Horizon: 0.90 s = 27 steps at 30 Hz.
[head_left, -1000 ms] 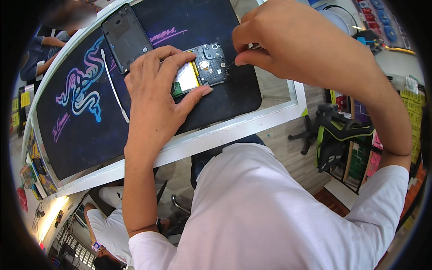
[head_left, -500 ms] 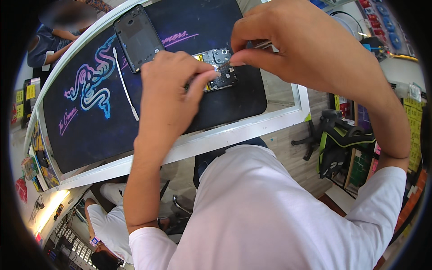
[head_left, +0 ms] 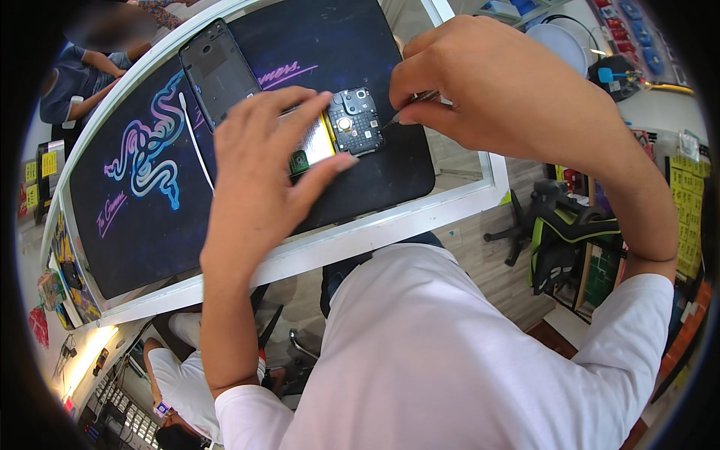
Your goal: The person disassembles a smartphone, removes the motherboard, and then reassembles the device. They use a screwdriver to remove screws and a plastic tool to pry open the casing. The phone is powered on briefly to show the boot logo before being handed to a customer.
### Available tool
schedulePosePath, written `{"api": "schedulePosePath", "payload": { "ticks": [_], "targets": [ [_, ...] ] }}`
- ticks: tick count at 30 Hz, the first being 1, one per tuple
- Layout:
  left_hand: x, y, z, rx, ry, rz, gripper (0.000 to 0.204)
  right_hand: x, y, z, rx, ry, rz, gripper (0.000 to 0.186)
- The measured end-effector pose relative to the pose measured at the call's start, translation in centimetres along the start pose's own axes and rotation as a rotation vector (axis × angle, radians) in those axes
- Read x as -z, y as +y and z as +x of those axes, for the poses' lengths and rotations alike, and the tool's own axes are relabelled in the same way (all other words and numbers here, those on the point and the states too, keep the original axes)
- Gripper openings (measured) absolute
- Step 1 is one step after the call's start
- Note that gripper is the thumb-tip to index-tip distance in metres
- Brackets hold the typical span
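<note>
An opened phone (head_left: 358,130) lies on the black mat (head_left: 375,184), its dark inner plate with camera openings and a silvery battery (head_left: 318,142) showing. My left hand (head_left: 251,169) spans the phone, index finger at the far edge and thumb at the near edge, covering its left end. In a pinch, my right hand (head_left: 469,86) holds thin metal tweezers (head_left: 391,121), their point beside the phone's right edge. A dark phone back cover (head_left: 219,69) rests on the mat beyond my left hand. Left of it lies a slim white pry stick (head_left: 196,142), partly hidden by that hand.
The mat sits on a glass counter with a white frame (head_left: 390,225). A white round dish (head_left: 559,49) and a black and blue item (head_left: 616,77) are at the far right. A black and green chair (head_left: 574,229) stands at right. Other people sit far left and lower left.
My left thumb and index finger have parted from their pinch over the phone and now span its edges. The tweezers have drawn back from the inner plate to the phone's right edge.
</note>
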<state>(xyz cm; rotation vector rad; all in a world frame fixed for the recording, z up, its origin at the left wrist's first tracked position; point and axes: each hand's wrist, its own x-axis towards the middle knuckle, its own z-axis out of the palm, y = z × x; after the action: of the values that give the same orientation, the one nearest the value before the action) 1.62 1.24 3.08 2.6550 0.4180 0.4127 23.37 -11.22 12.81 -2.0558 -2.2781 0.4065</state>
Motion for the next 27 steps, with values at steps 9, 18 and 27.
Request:
{"api": "schedulePosePath", "payload": {
  "ticks": [9, 18, 27],
  "targets": [
    [-1.8, 0.2, -0.3, 0.003, -0.007, -0.007, 0.066, 1.8, -0.1, 0.9, 0.049, -0.164, -0.020, 0.020],
    [-2.1, -0.1, -0.3, -0.011, 0.004, -0.014, 0.065, 0.0, -1.0, 0.8, 0.123, -0.053, -0.128, 0.012],
    [-2.5, 0.9, 0.6, -0.096, 0.022, 0.006, 0.043, 2.9, -3.5, 4.5, -0.017, -0.462, -0.160, 0.023]
  ]
}}
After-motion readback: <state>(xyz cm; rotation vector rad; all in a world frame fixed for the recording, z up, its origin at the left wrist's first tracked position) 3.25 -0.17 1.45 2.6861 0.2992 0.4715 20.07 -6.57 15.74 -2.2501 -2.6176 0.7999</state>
